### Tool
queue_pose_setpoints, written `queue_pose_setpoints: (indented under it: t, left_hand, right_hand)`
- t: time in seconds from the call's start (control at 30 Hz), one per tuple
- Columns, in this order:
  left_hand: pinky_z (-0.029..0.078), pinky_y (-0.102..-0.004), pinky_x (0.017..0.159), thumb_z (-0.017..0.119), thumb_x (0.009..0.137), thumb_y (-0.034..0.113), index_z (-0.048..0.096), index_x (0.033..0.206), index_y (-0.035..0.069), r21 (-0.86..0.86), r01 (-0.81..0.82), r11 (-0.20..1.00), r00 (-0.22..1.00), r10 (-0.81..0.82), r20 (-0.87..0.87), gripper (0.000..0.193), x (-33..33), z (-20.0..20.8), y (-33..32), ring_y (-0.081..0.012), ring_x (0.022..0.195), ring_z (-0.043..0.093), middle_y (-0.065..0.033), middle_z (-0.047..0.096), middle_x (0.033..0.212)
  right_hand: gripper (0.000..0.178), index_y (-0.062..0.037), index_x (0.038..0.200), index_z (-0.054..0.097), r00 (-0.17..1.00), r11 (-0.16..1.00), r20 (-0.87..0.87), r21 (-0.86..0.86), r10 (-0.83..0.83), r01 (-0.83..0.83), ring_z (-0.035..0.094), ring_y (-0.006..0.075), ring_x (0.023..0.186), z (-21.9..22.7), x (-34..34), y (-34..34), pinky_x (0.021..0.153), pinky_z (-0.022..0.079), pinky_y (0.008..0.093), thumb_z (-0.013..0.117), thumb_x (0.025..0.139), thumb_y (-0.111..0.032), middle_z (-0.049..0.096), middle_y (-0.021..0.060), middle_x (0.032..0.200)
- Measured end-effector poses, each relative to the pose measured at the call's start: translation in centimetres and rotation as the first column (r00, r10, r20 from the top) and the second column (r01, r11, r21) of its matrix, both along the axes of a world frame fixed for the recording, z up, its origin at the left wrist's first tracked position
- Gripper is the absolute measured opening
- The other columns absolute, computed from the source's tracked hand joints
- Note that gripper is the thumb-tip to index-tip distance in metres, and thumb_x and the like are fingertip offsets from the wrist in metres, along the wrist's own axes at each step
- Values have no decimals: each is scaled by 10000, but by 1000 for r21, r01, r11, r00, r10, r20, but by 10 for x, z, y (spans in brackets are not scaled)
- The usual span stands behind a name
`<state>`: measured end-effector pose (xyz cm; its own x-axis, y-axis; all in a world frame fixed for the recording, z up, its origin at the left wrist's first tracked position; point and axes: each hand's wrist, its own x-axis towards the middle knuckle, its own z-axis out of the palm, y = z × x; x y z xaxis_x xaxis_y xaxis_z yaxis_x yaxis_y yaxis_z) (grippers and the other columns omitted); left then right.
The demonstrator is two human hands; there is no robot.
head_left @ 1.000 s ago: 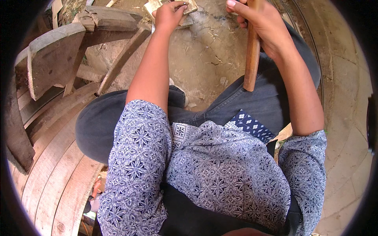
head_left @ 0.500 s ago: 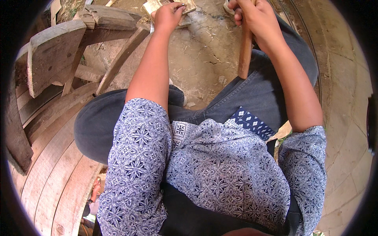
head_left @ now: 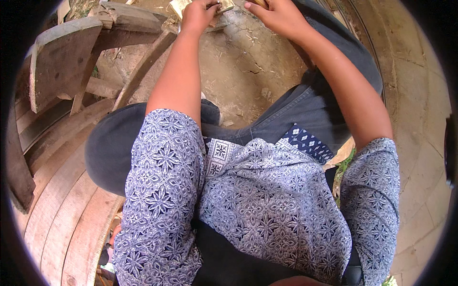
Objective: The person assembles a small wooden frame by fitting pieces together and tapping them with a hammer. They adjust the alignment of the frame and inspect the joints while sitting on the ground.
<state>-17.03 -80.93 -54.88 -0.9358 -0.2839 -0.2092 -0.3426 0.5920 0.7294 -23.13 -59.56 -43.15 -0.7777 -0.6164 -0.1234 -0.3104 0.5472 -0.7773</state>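
Both hands grip, left hand pinching a dark bit (seemingly steadying it) by the wood's edge, right hand clasping a handle.

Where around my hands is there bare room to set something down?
Two patches look open: the dirt floor between your left forearm and right trouser leg, bar chips, and the pale floor beyond your right forearm. It's crowded at your left hand, by the pale wood, and leftward among wooden planks.
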Motion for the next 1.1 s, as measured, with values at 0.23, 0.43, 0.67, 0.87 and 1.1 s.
queue_pose_setpoints:
  t: [0.23, 0.43, 0.67, 0.87, 1.1]
  left_hand:
    - [529, -387, 789, 703, 849, 190, 752, 979, 57, -62, 79, 995, 990, -86, -114, 192, -5, -14, -9, -308, 883, 695, -158, 723, 946]
    - [530, -377, 794, 707, 842, 182, 754, 978, 61, -58, 105, 993, 988, -111, -111, 188, -5, -14, -6, -309, 893, 693, -154, 723, 956]
    - [531, -367, 797, 693, 851, 147, 749, 1008, 48, 32, 113, 993, 987, -108, -115, 194, -6, -13, -15, -285, 884, 704, -163, 728, 940]
    - [525, -350, 708, 704, 832, 106, 755, 962, 26, 123, 229, 966, 969, -214, -124, 162, -16, -19, -29, -232, 755, 675, -155, 732, 859]
    - [530, -365, 705, 719, 817, 150, 765, 960, 67, 83, 221, 972, 971, -212, -106, 172, -18, -12, -31, -245, 772, 701, -147, 735, 896]
  right_hand:
    - [486, -14, 1118, 667, 997, 993, 66, 115, -49, 41, 631, 251, 728, -35, 21, 13, 689, 491, 392, 600, 943, -462, 646, 155, 764]
    - [325, 14, 933, 609, 994, 994, 14, -3, -108, 108, 593, 340, 659, -18, 20, 1, 628, 462, 429, 632, 914, -309, 604, 231, 750]
    - [319, 14, 946, 623, 995, 993, 24, 71, -97, 95, 600, 336, 670, -15, 16, -4, 647, 470, 429, 618, 925, -303, 613, 227, 756]
    - [354, 5, 991, 636, 991, 995, 85, -4, -100, 100, 612, 265, 701, -21, 15, 0, 659, 475, 396, 613, 932, -343, 623, 167, 771]
    - [401, -3, 1007, 646, 985, 991, 143, 104, -93, 79, 629, 216, 702, -40, 7, 7, 670, 492, 354, 666, 898, -389, 639, 126, 733]
